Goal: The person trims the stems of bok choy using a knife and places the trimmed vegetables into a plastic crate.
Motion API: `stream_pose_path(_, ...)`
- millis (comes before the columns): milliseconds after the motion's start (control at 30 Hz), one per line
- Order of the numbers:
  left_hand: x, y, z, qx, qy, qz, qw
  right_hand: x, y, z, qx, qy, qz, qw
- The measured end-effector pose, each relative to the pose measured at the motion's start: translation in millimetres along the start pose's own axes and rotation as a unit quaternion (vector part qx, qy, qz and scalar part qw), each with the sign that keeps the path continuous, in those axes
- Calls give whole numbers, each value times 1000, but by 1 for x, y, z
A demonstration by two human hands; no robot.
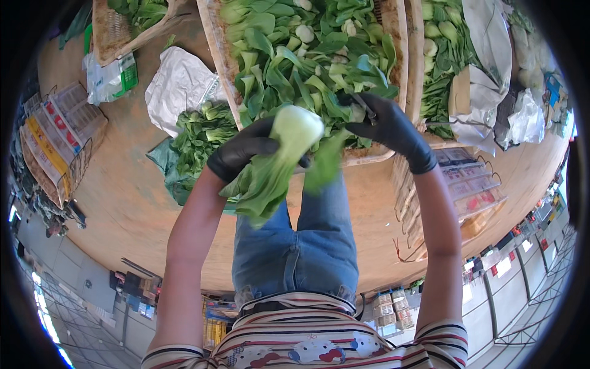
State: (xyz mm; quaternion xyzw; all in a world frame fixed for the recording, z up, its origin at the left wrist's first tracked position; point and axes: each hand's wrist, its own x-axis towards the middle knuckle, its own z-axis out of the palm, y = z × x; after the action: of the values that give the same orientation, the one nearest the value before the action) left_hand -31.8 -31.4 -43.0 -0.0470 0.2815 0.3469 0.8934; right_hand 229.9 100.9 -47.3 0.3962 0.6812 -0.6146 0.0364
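Observation:
My left hand (pixel 246 149), in a black glove, is closed around a head of bok choy (pixel 289 144). The pale cut base points up and away from me, and the green leaves hang down over my lap. My right hand (pixel 388 126), also gloved in black, grips what looks like a small knife (pixel 364 104) over the crate's near right corner; its handle is hidden in the fingers. A loose green leaf (pixel 327 163), blurred by motion, is in the air between my hands. Beyond them, a crate (pixel 402 55) is filled with bok choy and loose leaves.
A pile of small bok choy (pixel 206 138) lies left of the crate, beside a crumpled white bag (pixel 178 86). More bok choy (pixel 437 43) is at the far right. Baskets with printed sides stand at left (pixel 58 141) and right (pixel 470 184). Another crate (pixel 117 37) is far left.

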Motion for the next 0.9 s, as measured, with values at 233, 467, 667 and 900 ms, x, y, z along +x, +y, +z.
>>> stream_pose_path(233,-131,-70,-170,126,476,73,868,1,82,-22,-168,259,79,948)
stream_pose_path(467,-311,-149,-349,193,693,17,694,136,134,-68,-1,317,138,938)
stream_pose_path(667,-276,-162,-360,309,751,69,579,261,116,-92,134,396,303,857)
stream_pose_path(900,-75,-50,-213,386,546,236,706,191,140,-76,122,306,183,926)
